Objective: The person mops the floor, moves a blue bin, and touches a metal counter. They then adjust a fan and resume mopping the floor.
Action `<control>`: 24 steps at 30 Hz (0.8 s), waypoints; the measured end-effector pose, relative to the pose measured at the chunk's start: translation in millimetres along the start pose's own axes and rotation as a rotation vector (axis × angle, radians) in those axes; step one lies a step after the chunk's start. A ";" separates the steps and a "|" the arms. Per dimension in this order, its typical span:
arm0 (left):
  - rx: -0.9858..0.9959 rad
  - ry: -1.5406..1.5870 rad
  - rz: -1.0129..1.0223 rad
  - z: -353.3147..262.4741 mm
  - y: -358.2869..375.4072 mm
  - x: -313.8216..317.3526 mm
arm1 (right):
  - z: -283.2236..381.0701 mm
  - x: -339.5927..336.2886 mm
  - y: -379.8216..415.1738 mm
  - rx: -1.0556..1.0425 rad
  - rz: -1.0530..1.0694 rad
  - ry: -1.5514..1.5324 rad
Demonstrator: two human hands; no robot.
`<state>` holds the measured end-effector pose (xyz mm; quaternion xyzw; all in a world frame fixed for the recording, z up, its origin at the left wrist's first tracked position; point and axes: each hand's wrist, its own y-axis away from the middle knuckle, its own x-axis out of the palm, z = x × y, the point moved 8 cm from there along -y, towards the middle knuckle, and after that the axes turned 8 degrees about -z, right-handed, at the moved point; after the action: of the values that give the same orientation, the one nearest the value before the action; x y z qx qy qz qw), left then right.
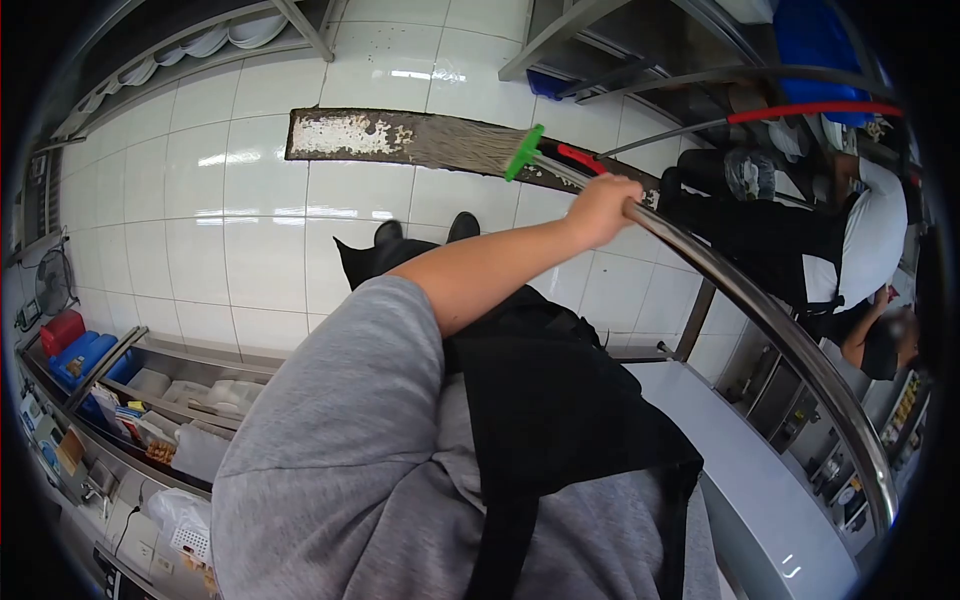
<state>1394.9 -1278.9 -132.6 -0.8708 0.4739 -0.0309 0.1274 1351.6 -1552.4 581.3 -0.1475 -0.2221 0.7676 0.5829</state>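
My left hand [603, 210] is closed around a long shiny metal pole [735, 285]. At the pole's far end is a green crosspiece [525, 153], over a dark recessed strip [350, 135] in the tiled floor. The strip shows patches of pale, flaking residue at its left end and a streaky grey-brown surface beside the green piece. Just past my hand lies a red and black head [580, 158] on a second pole with a red grip [815, 110]. My right hand is out of the frame.
Another person in a white top [872, 235] bends at the right, with a further person [880, 340] behind. Metal shelving with white bowls [257, 30] stands at the upper left. A white counter [740, 450] is at my right, storage bins [180, 390] at my left.
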 end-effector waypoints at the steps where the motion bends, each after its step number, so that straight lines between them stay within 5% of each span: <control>1: 0.034 0.043 0.035 -12.4 -2.8 3.6 | -10.3 16.0 4.0 0.016 0.043 -0.014; 13: 0.143 0.170 0.008 -105.4 -32.4 -103.6 | -150.9 179.0 55.6 0.147 0.211 -0.097; 18: 0.109 0.024 0.047 -142.1 -38.9 -170.4 | -162.6 227.9 69.7 0.132 0.226 -0.094; 24: 0.108 -0.098 0.376 -162.3 -51.7 -222.0 | -107.5 246.8 48.4 0.012 0.233 0.042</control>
<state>1287.0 -1098.4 51.9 -0.7592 0.6193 0.0105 0.2000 1295.4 -1308.0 472.3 -0.1848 -0.1869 0.8280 0.4952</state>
